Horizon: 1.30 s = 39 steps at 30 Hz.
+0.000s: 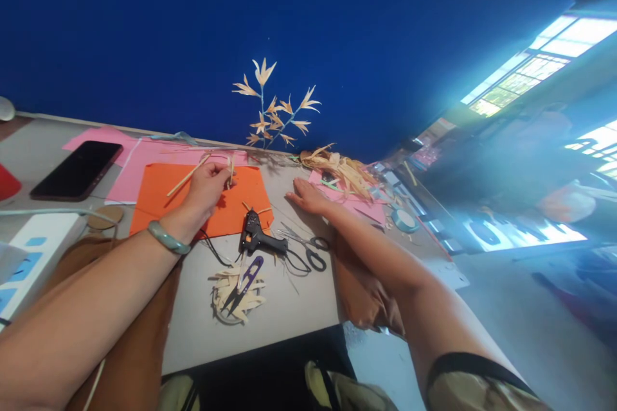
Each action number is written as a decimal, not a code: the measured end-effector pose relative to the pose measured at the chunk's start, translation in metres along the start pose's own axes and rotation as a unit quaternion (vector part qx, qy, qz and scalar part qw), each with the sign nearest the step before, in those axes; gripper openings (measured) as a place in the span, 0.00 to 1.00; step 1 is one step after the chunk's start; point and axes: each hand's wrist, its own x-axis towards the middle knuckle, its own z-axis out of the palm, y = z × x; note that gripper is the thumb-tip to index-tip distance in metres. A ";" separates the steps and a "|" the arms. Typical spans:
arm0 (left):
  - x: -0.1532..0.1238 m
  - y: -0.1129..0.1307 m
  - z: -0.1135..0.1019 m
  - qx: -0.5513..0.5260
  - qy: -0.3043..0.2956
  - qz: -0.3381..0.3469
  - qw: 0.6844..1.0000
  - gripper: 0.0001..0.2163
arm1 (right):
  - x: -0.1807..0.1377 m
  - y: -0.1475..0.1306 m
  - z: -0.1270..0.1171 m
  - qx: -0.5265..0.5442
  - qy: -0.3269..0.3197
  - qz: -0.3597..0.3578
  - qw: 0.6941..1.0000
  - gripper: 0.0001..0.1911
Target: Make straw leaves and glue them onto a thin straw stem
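1. A thin, pale stick (pixel 187 176) is pinched in the curled fingers of the left hand (pixel 207 183), and it is held slanting over the far edge of an orange paper sheet (pixel 159 199). A shorter pale sliver appears to be gripped at the fingertips, though this cannot be told for certain.
2. The right hand (pixel 306 196) is laid flat on the grey table (pixel 289 308), its fingers stretched out and nearly together, with nothing held. It is placed just near of a heap of dried, straw-coloured leaf strips (pixel 337 167).
3. The step in hand is judged to be the positioning of the stick over the sheet. A light, steady pinch would be called for, since the stick looks slender and brittle.
4. A black glue gun (pixel 258 237) is set near of the orange sheet, with dark-handled scissors (pixel 308 250) to its right.
5. Purple snips (pixel 245 279) are laid on a small pile of cut strips (pixel 236 292), nearer still.
6. On the far blue wall (pixel 144 32) a sprig of pointed straw leaves (pixel 272 109) is mounted. The leaves are flat and matte.
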 end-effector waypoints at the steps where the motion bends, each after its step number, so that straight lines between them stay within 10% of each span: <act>1: 0.000 0.000 0.000 0.001 -0.003 0.001 1.000 0.02 | -0.002 -0.002 -0.001 0.001 -0.003 -0.008 1.000 0.35; 10: 0.002 -0.003 -0.001 0.004 0.000 0.000 1.000 0.03 | -0.005 -0.008 -0.001 -0.053 -0.006 -0.133 0.990 0.35; 39: 0.002 -0.006 -0.001 0.005 0.002 0.008 1.000 0.02 | 0.019 0.026 -0.009 -0.221 0.076 -0.104 0.967 0.33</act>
